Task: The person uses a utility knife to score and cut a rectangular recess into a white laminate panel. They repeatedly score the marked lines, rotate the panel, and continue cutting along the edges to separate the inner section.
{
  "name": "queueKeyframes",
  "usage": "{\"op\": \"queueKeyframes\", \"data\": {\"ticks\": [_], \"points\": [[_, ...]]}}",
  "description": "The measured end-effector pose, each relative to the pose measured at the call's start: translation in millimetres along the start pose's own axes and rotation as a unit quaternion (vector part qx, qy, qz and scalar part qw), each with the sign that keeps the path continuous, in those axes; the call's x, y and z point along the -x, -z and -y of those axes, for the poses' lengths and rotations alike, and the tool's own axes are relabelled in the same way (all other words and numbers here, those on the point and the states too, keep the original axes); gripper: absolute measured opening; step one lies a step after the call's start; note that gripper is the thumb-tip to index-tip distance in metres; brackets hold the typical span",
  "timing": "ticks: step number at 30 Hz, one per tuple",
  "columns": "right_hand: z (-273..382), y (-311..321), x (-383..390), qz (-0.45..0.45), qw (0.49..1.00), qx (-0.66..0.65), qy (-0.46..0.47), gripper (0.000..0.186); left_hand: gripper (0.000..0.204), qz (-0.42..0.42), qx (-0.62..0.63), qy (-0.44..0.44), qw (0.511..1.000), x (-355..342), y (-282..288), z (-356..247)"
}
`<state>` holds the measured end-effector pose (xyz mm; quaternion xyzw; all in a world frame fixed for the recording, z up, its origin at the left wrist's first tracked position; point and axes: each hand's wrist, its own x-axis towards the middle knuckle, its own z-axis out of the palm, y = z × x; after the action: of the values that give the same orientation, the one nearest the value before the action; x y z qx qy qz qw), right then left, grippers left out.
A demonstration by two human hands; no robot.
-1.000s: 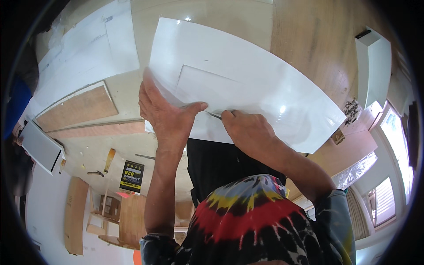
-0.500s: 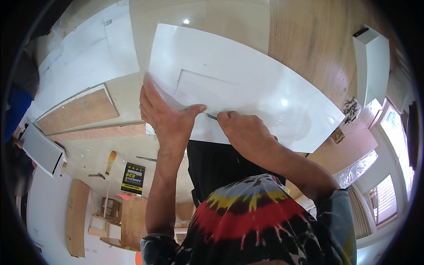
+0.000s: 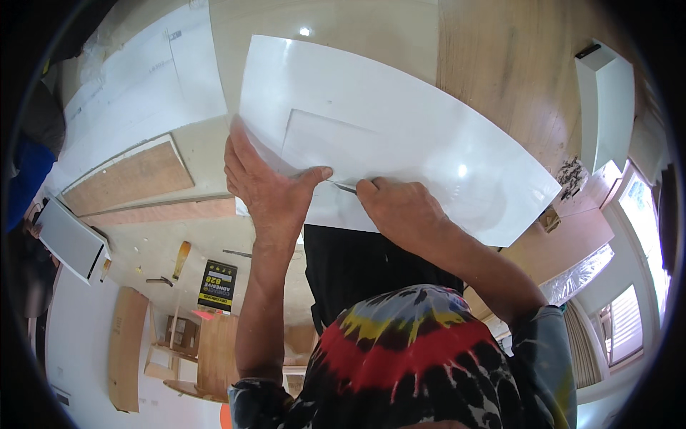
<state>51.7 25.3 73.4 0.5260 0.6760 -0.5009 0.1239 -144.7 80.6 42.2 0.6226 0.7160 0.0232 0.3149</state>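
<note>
A glossy white panel [image 3: 421,136] lies tilted across in front of me, with the faint outline of a rectangle on its face. At its left edge, my left hand [image 3: 264,182] grips the panel, thumb stretched over the surface and fingers along the side. My right hand [image 3: 404,207] is closed around a thin, dark, knife-like tool [image 3: 346,188]. Most of that tool is hidden in the fist. Its tip meets the panel just right of my left thumb, on or close to the lower line of the rectangle.
On the floor to the left lie a wooden-handled hammer [image 3: 181,261], a black and yellow adhesive container [image 3: 217,286] and a brown board [image 3: 128,179]. Another person in blue [image 3: 32,175] is at the far left, near a white box-shaped piece [image 3: 68,239]. A long white piece [image 3: 606,107] stands at the right.
My right hand and the tool have shifted slightly to the right. My left hand keeps its grip on the panel's edge. The whole view has moved a little.
</note>
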Motion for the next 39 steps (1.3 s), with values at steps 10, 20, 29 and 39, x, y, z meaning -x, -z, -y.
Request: {"op": "queueKeyframes", "data": {"ticks": [10, 20, 29, 39], "points": [[10, -2, 1, -0.031, 0.999, 0.033, -0.024, 0.011, 0.138, 0.008, 0.016, -0.002, 1.0, 1, 2, -1], [16, -17, 1, -0.082, 0.992, 0.094, -0.035, 0.013, 0.138, 0.001, 0.007, -0.002, 1.0, 0, 0, -2], [3, -10, -1, -0.073, 0.997, 0.004, 0.002, 0.011, 0.137, 0.018, 0.02, 0.013, 1.0, -3, 4, -3], [8, -17, 1, -0.097, 0.995, -0.015, -0.008, 0.008, 0.139, -0.003, 0.003, 0.011, 1.0, 0, 1, -2]]}}
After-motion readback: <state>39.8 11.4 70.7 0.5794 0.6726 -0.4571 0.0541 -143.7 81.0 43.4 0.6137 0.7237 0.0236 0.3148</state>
